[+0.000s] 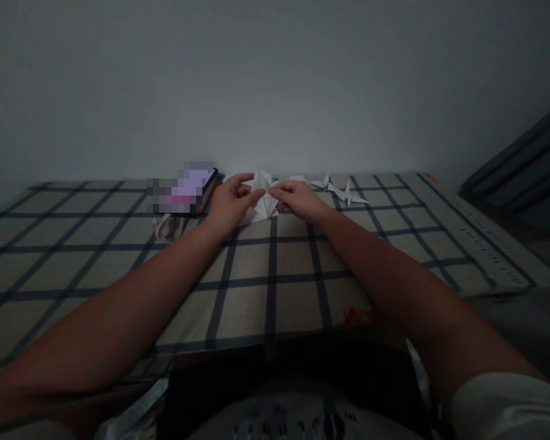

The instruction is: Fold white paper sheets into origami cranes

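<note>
A white sheet of paper, partly folded into points [264, 195], lies on a checked cloth [275, 263] near the wall. My left hand [231, 200] pinches its left side between thumb and forefinger. My right hand [297, 198] presses on its right side with the fingers bent. Both arms stretch far forward across the cloth.
Two finished white paper cranes [343, 190] lie to the right of my hands by the wall. A lit phone [187, 190] rests to the left, with a strap [167, 227] below it. A dark slanted object [522, 171] stands at the far right. The room is dim.
</note>
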Motion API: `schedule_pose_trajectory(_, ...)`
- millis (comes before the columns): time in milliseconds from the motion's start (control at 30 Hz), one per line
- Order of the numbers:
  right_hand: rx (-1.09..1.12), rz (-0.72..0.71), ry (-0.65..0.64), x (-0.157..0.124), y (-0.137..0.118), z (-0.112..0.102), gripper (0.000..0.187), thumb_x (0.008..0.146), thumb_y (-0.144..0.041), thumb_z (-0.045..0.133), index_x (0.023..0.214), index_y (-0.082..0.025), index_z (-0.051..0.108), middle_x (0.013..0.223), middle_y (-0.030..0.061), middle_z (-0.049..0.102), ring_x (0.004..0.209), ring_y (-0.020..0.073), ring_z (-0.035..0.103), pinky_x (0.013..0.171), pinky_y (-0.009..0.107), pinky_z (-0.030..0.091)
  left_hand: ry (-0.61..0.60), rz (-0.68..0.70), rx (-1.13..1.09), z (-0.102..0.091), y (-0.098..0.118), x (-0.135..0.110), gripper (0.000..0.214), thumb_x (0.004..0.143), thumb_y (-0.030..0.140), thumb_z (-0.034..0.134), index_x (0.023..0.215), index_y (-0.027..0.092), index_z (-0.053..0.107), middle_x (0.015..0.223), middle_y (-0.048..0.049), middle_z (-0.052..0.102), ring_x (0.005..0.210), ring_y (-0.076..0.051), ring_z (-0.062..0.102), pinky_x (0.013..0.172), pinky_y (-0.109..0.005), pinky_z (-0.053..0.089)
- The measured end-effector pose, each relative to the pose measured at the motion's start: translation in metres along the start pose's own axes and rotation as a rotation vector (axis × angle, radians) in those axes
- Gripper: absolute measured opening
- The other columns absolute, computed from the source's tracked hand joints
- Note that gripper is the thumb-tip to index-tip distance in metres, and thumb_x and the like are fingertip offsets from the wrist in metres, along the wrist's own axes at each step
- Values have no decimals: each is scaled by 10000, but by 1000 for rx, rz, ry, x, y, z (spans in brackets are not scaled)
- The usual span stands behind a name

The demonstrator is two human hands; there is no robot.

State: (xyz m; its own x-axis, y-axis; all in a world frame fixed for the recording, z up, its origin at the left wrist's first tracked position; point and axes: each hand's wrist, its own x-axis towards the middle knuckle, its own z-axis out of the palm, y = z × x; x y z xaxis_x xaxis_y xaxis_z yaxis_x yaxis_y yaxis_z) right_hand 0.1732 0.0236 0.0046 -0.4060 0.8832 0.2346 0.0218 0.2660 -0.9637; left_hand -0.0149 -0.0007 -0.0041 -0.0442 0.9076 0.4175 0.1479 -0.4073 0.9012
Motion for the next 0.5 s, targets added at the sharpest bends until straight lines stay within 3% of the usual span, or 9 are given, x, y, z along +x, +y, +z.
schedule_pose_trajectory(167,-64,-36,-10,0,1,-2,196,819,-339,721,789,-145,704,742,14,676,644,91,585,615,218,504,-11,-15,-18,2,0,-1,508,669,326,800,1134,180,656,712,16,658,615,-121,602,596,-240,464)
schedule_pose_trajectory(500,-49,-45,-19,0,0,-1,181,845,-335,687,819,-156,687,785,12,644,683,97,566,621,224,509,0,-48,21,1,8,-2,557,668,365,817,1162,170,650,698,17,632,605,-115,569,594,-238,446)
